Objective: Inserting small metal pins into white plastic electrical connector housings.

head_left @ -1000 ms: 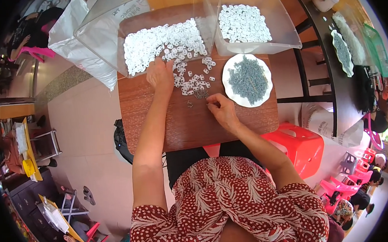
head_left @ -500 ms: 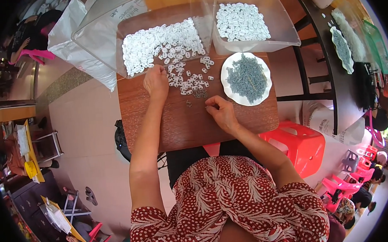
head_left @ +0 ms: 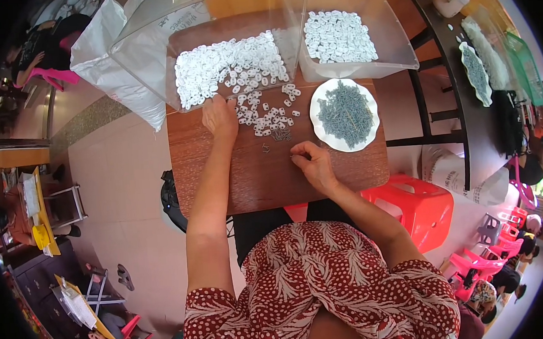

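Observation:
My left hand [head_left: 220, 118] is closed at the front edge of the left clear bin [head_left: 231, 99], its fingertips hidden beside the small white oval pieces with two holes [head_left: 270, 115] scattered on the table. My right hand [head_left: 315, 167] hovers over the brown table, thumb and forefinger pinched around what looks like a small grey screw, only its tip showing. Between the hands lie a small heap of screws [head_left: 281, 134] and a few loose ones [head_left: 265, 148]. A scalloped white plate [head_left: 322, 137] heaped with grey screws [head_left: 346, 113] stands to the right.
Many white pieces [head_left: 229, 58] lie in the left bin. The right bin [head_left: 395, 62] holds more of them. A red stool [head_left: 430, 213] stands at the table's right, near a dark side table [head_left: 443, 50] with another plate of screws [head_left: 476, 73]. White sacks [head_left: 119, 67] lean at the left.
The view has shifted slightly. My right hand stays pinched a little nearer to me, and my left hand keeps its place by the left bin's edge.

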The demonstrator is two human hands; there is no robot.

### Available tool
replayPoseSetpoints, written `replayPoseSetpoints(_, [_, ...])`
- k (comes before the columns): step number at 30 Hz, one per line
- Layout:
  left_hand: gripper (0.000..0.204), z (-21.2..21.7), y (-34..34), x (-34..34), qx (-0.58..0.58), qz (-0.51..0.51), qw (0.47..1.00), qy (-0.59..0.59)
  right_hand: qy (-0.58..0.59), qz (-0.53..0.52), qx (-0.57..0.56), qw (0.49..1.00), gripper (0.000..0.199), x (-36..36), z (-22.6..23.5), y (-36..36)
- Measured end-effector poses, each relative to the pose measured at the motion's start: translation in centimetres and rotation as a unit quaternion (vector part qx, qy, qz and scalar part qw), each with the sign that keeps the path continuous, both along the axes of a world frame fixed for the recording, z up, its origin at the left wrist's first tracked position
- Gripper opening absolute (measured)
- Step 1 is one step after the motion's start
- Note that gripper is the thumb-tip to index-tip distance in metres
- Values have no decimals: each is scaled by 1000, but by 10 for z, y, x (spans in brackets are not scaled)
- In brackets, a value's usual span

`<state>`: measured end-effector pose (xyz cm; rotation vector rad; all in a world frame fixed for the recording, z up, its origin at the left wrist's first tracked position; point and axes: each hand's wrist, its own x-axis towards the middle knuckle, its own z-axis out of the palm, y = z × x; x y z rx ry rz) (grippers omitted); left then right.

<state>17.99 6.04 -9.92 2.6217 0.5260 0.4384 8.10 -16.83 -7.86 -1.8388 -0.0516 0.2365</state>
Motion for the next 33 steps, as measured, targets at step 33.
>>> replayPoseSetpoints(33, [8, 10, 19, -95, -261, -56, 963, -35, -19, 7, 39, 999, 9, -27, 23, -3])
